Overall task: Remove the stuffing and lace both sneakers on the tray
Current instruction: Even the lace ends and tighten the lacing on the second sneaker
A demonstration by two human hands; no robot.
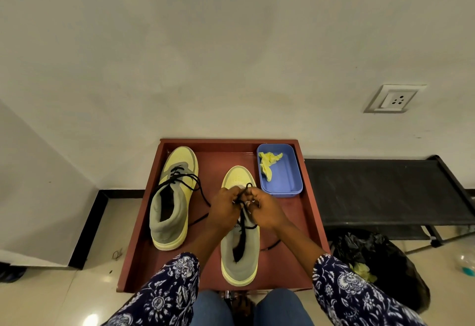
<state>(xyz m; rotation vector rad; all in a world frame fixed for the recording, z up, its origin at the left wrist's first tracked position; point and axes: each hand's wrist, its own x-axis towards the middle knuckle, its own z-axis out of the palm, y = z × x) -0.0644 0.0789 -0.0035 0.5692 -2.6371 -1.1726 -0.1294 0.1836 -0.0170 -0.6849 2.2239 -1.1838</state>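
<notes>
Bare tray floor [213,169] is lying open between the left sneaker [173,197] and the right sneaker [240,248]. A blue tub [290,174] is blocking the far right corner. Loose black laces [203,197] are trailing across the middle gap, and raised tray walls are closing in both sides.

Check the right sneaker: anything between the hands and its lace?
Nothing visible. The left hand and right hand already pinch the black lace over the right sneaker. The blue bin with the yellow stuffing sits beyond it to the right, and the left sneaker lies apart.
</notes>
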